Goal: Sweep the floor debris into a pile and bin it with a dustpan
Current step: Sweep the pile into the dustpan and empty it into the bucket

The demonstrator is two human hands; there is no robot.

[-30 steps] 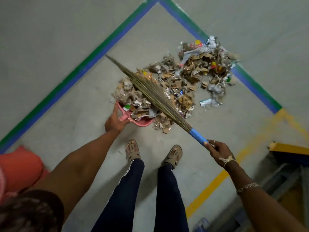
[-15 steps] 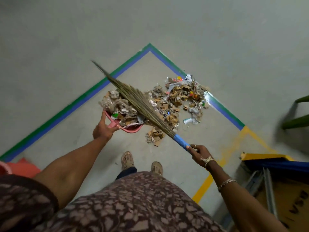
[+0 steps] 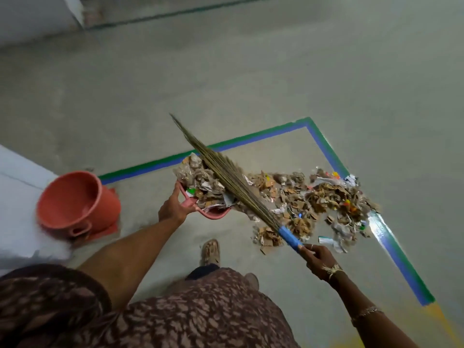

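While left hand gripped full dustpan, right hand broom, most debris lay unbinned; bin at nine o'clock.

An industrial workshop or warehouse: bare concrete floor marked with green-blue tape lines.
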